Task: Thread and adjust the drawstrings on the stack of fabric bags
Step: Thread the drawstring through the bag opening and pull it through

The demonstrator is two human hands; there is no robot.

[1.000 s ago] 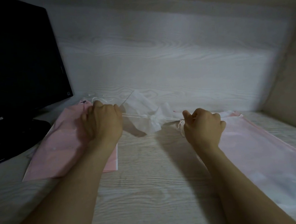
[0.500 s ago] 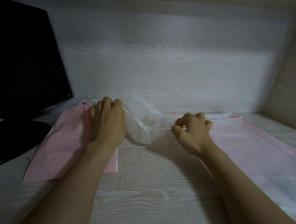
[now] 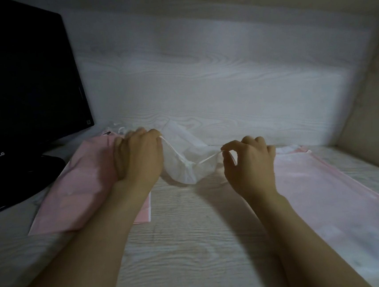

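Drawstring (image 3: pixel 170 147) runs between gripping left hand (image 3: pixel 139 157) and pinching right hand (image 3: pixel 250 160).

Head view, wide-angle: worn on your head, it faces forward and down, close over the pale wood-grain desk surface (image 3: pixel 194 247). Your left hand (image 3: pixel 139 157) and right hand (image 3: pixel 250 160) sit mid-frame; the black flat-screen monitor (image 3: pixel 23 90) lies at 10 o'clock, the beige side panel (image 3: pixel 377 113) at 3 o'clock.

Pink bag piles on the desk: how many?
2. The left pink pile lies beside the monitor, partly hidden by the left hand; the right pink pile lies right of the right hand. Bags stacked within each can't be counted.
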